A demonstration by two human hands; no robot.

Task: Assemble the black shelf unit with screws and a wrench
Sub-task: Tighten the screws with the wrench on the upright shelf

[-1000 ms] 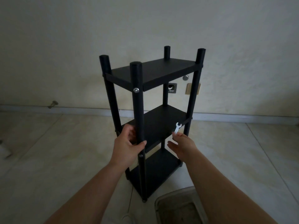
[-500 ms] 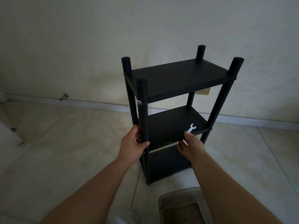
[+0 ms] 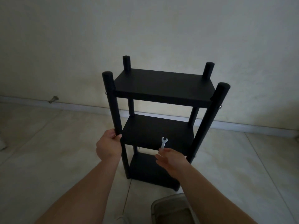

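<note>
Head view: left hand (image 3: 108, 147) grips the shelf unit's (image 3: 161, 88) front-left post, right hand (image 3: 171, 159) pinches a wrench (image 3: 163, 142)

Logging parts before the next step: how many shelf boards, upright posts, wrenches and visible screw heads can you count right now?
Flat black shelf boards: 3 (top, middle, bottom)
Round black upright posts: 4 (front left, front right, back left, back right)
Small silver wrench: 1
Silver screw heads in view: 2 ()
Total: 10
</note>
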